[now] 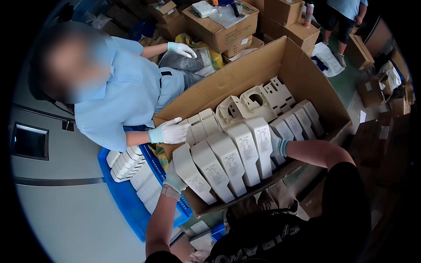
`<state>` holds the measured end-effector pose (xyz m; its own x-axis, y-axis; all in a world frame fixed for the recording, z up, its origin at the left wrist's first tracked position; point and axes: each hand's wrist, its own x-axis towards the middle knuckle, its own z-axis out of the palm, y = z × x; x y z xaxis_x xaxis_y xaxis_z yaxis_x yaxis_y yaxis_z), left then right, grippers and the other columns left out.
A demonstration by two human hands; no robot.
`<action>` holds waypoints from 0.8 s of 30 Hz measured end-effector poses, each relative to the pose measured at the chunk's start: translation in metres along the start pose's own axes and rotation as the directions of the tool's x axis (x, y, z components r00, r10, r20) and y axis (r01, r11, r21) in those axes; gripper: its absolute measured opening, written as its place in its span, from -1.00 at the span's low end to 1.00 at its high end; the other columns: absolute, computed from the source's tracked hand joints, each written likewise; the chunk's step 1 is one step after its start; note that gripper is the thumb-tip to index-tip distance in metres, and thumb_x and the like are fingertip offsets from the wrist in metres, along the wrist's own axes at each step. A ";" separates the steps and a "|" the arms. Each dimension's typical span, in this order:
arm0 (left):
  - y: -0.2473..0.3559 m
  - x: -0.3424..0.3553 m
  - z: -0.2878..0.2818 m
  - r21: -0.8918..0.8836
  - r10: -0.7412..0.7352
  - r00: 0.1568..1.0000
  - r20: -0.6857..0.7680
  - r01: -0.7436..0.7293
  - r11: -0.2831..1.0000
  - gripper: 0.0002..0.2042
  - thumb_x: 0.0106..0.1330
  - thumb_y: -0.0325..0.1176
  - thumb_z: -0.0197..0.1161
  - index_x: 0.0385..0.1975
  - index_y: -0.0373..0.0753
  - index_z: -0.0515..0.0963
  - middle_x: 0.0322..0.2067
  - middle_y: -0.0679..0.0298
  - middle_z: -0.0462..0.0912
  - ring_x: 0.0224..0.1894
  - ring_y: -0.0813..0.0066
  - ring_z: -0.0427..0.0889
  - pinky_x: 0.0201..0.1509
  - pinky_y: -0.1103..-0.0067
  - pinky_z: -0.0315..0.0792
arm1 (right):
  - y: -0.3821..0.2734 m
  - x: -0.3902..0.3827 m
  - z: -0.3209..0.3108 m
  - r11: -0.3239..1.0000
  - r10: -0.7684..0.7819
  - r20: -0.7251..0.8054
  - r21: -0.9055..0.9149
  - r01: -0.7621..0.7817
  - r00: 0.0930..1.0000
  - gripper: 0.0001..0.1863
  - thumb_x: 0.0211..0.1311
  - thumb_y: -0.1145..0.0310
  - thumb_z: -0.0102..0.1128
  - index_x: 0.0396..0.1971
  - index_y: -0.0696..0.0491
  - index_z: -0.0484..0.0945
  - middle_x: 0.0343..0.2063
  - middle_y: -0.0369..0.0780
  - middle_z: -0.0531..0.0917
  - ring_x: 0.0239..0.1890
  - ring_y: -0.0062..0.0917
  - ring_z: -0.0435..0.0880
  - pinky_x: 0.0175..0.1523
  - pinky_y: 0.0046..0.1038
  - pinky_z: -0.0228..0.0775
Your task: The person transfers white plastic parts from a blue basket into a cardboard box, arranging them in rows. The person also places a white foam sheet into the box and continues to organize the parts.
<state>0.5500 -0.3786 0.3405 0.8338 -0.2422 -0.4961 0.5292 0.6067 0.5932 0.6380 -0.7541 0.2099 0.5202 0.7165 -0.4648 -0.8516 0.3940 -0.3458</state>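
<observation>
An open cardboard box (307, 79) holds labelled white plastic housings (214, 168) in upright rows and several cream cut-out parts (254, 101). My left hand (174, 179), gloved, grips the left end of the front housings, its fingers partly hidden. My right hand (278, 144), also gloved, grips the other end of that raised group, fingers mostly behind it. A co-worker's gloved hand (169, 130) is at the box's left side beside the back row, fingers extended.
A co-worker (123, 87) in light blue leans in at left, above a blue crate (131, 221) of white parts (125, 164). Stacked cartons (219, 30) stand behind. Another person (344, 13) stands at the upper right, near loose cardboard and papers (329, 61).
</observation>
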 end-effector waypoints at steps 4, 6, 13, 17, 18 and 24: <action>-0.021 0.012 -0.041 0.543 0.090 0.985 -0.149 0.005 0.839 -0.55 0.38 -0.05 -0.32 0.14 -0.14 0.25 0.05 0.23 0.41 0.06 0.28 0.42 0.10 0.36 0.33 | 0.048 0.034 -0.035 0.966 0.258 -0.025 -0.026 -0.259 0.966 -0.49 0.27 -0.04 -0.23 0.03 0.00 0.37 -0.05 -0.26 0.51 -0.04 -0.49 0.48 0.06 -0.38 0.32; -0.026 0.015 -0.045 -0.359 -0.334 0.861 -0.383 0.195 0.913 -0.46 0.35 0.11 -0.36 0.14 -0.10 0.26 0.06 0.24 0.41 0.07 0.23 0.40 0.12 0.29 0.29 | 0.054 0.036 -0.042 0.944 0.328 -0.027 -0.037 -0.329 0.944 -0.46 0.26 -0.08 -0.23 0.06 0.00 0.35 -0.03 -0.26 0.50 -0.02 -0.48 0.46 0.09 -0.38 0.28; -0.040 0.026 -0.072 -0.341 -0.362 0.808 -0.465 0.214 0.915 -0.36 0.30 0.22 -0.45 0.17 -0.10 0.21 0.10 0.21 0.37 0.11 0.16 0.34 0.18 0.17 0.16 | 0.057 0.030 -0.028 0.897 0.439 -0.053 -0.032 -0.441 0.897 -0.33 0.22 -0.21 -0.26 0.13 0.00 0.27 0.04 -0.26 0.45 0.05 -0.46 0.38 0.17 -0.35 0.15; -0.058 0.055 -0.033 -0.457 -0.337 0.651 -0.680 -0.016 0.889 -0.33 0.24 0.26 -0.19 0.14 -0.17 0.27 0.06 0.24 0.41 0.08 0.22 0.38 0.16 0.19 0.20 | 0.035 0.052 -0.045 0.628 0.373 0.130 -0.764 -0.147 0.919 -0.31 0.23 -0.19 -0.21 0.20 0.01 0.18 0.17 -0.24 0.29 0.18 -0.43 0.23 0.29 -0.28 -0.09; -0.073 0.045 -0.058 -0.325 -0.190 0.707 -0.682 -0.059 0.944 -0.34 0.21 0.21 -0.08 0.14 -0.20 0.27 0.06 0.24 0.40 0.08 0.27 0.38 0.16 0.27 0.22 | 0.037 0.057 -0.046 0.550 0.374 0.179 -0.833 -0.062 0.910 -0.29 0.22 -0.19 -0.19 0.21 0.03 0.15 0.20 -0.23 0.25 0.20 -0.43 0.21 0.31 -0.27 -0.13; -0.100 0.033 -0.051 0.503 0.264 0.603 -0.753 0.268 0.822 -0.12 -0.12 -0.09 0.45 0.19 -0.30 0.10 0.00 0.06 0.45 0.12 0.22 0.36 0.10 0.39 0.32 | 0.046 0.021 0.021 0.606 0.196 0.027 -0.789 -0.099 0.980 0.00 0.07 -0.38 -0.18 0.28 0.12 -0.08 0.16 -0.03 0.26 0.26 -0.25 0.12 0.30 -0.22 -0.06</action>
<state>0.5170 -0.4084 0.2323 0.5240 0.5838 -0.6202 0.7375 0.0533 0.6733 0.6083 -0.7089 0.2017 0.3413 0.7953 -0.5010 -0.5165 -0.2866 -0.8069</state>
